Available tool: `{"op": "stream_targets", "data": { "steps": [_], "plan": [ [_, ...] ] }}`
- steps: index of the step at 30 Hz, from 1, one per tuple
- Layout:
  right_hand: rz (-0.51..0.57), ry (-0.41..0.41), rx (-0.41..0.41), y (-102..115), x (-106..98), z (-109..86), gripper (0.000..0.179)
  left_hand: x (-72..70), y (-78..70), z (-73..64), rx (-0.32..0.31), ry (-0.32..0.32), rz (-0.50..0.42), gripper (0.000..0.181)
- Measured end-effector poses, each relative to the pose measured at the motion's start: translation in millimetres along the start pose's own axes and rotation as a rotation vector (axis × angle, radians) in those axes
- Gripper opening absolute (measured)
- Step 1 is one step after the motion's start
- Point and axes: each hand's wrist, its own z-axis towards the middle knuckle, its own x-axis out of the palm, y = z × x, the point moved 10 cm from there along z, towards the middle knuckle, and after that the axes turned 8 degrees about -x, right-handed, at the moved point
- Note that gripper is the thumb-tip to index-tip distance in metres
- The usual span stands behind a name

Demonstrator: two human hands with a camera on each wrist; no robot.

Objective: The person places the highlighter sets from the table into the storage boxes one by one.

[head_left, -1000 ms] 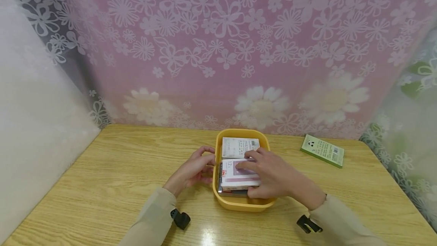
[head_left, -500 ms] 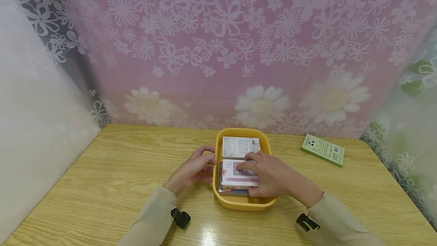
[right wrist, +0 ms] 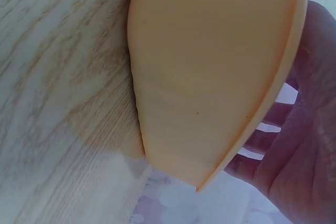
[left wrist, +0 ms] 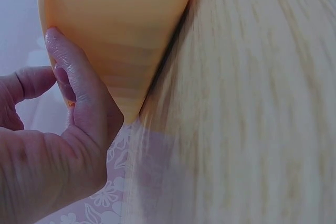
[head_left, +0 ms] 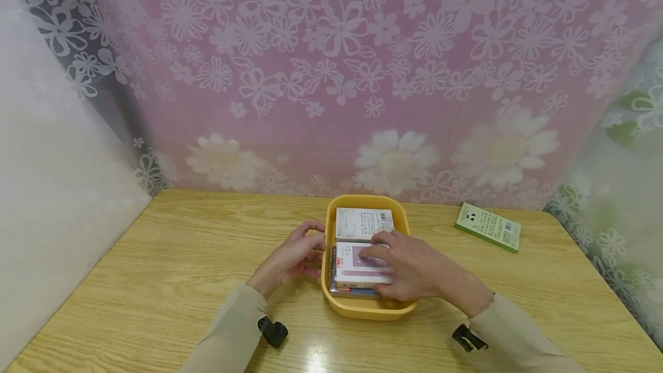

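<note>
A yellow plastic basket [head_left: 370, 311] stands on the table. Inside, a small white and pink box [head_left: 357, 275] marked "12" lies on top of a flat dark case [head_left: 357, 292]. My right hand [head_left: 414, 263] reaches over the right rim and grips this box, thumb at its near edge, one finger bent over its far edge and another on its top. Just outside the left rim, my left hand [head_left: 295, 255] has bent fingers [left wrist: 79, 72] touching the basket's outer wall. A white box [head_left: 362, 223] with printed text and a barcode fills the basket's far end.
A green box [head_left: 489, 228] with a panda picture lies flat at the back right of the wooden table [head_left: 207, 246]. Behind the table hangs a pink floral curtain [head_left: 321, 73]. A black strap [head_left: 273, 331] is on the left sleeve, another black strap [head_left: 468, 338] on the right.
Both hands keep nearly the same places. The boxes and basket stay put apart from a slight shift of the whole view.
</note>
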Motion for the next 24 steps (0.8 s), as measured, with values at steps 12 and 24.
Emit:
{"op": "stream_targets", "data": {
  "steps": [12,24],
  "plan": [
    [-0.019,-0.068,-0.008,0,-11,-10.6,0.051,-0.2,-0.2,-1.1,0.001,-0.012,-0.001,0.044],
    [-0.068,-0.163,0.007,-6,-24,-27.9,0.062,0.0,-0.1,-1.4,-0.006,-0.014,-0.004,0.045]
  ]
}}
